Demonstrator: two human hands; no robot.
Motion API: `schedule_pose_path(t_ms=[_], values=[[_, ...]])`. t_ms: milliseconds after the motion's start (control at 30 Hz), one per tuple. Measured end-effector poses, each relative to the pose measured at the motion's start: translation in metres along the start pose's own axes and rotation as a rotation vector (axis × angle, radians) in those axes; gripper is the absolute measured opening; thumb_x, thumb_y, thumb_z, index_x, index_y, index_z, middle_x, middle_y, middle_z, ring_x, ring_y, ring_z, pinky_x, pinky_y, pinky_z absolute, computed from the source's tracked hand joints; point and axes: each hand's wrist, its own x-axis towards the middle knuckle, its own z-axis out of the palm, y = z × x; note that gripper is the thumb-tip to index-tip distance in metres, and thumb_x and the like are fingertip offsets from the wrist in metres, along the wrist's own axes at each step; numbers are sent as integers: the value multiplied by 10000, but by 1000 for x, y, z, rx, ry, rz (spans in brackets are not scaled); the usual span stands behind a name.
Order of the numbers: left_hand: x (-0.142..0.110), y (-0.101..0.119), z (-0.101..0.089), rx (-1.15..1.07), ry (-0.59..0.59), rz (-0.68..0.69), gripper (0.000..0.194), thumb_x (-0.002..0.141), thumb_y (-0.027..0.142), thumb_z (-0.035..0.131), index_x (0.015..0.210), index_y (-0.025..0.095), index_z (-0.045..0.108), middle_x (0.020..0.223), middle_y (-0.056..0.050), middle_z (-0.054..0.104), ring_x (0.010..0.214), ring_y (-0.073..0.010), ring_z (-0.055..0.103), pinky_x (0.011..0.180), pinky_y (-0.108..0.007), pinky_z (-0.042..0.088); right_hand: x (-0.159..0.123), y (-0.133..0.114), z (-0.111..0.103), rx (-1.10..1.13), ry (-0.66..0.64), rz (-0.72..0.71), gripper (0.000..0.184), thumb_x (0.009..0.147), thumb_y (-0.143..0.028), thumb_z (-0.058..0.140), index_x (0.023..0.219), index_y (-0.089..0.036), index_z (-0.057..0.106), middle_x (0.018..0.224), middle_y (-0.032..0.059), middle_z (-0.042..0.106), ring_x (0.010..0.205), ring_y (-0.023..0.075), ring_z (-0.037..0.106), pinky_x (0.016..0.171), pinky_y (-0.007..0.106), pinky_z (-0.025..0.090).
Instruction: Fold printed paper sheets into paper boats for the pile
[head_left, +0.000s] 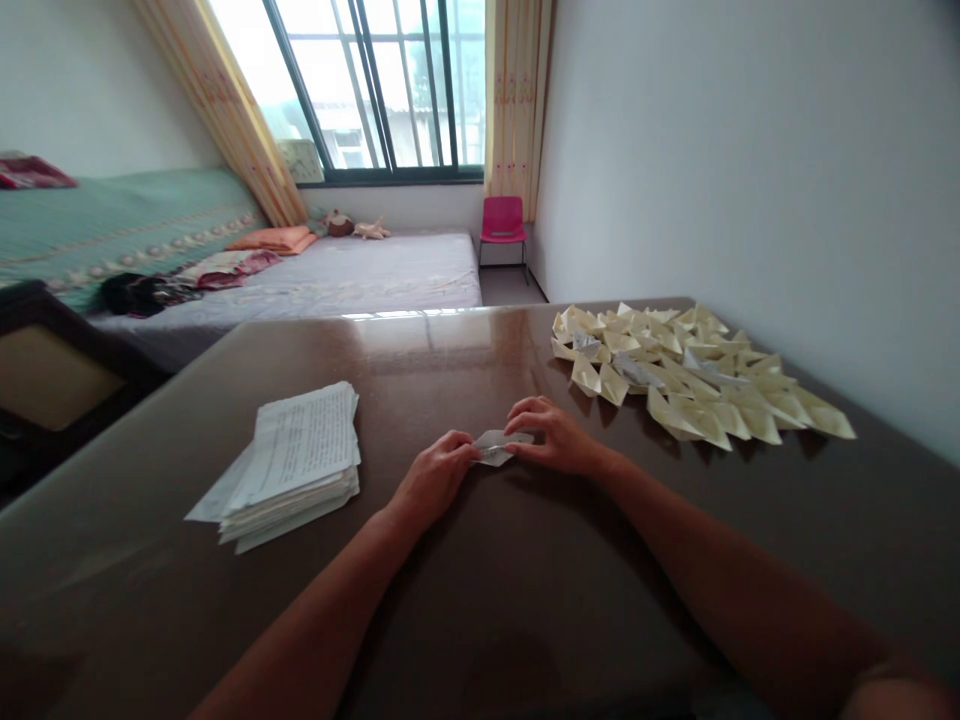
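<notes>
Head view: the left hand pinches a pointed, folded white paper; the curved right hand grips its other end over the glossy tabletop.

Daylight is let in by the far window, which is washed out to white in places. A pale glare is cast along the far edge of the glossy table, while its near part is left dim and the forearms are darkened. The outer areas are stretched by wide-angle distortion; print on the paper stack is softened by blur.
</notes>
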Motion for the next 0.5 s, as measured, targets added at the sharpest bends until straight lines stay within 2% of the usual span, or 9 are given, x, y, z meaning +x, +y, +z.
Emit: schedule_pose_path(t_ms=[67, 200, 267, 333, 500], values=[[0, -2, 1, -6, 3, 7, 294, 930, 300, 386, 946, 204, 664, 1030, -46, 601, 848, -150, 589, 809, -267, 471, 3, -5, 3, -46, 15, 24, 212, 797, -404, 682, 927, -242, 721, 1102, 64, 631, 1046, 203, 534, 924, 369, 423], [0, -7, 3, -13, 7, 26, 290, 936, 302, 387, 935, 209, 661, 1023, -41, 602, 840, -152, 590, 791, -262, 461, 10, -14, 14, -187, -66, 52, 145, 745, -368, 735, 861, -281, 737, 1099, 19, 657, 1073, 218, 520, 920, 390, 399], [1, -9, 2, -47, 0, 49, 285, 932, 296, 394, 934, 210, 665, 1027, -41, 603, 824, -147, 593, 770, -253, 460, 13, -15, 20, -230, -75, 87, 103, 780, -342, 701, 842, -269, 739, 1041, 17, 679, 1013, 200, 542, 878, 355, 415], [2, -8, 1, -75, -35, 76, 303, 936, 291, 376, 923, 209, 668, 1058, -44, 603, 846, -149, 595, 783, -254, 462, 15, -13, 26, -240, -59, 147, 137, 822, -352, 657, 820, -238, 733, 966, 26, 693, 939, 180, 560, 830, 316, 431], [2, -7, -4, -74, -63, 101, 318, 938, 302, 354, 942, 203, 657, 1098, -58, 605, 826, -148, 599, 769, -264, 487, 16, -6, 39, -211, -44, 201, 162, 785, -355, 695, 816, -195, 707, 961, 32, 694, 911, 180, 585, 748, 267, 442]])
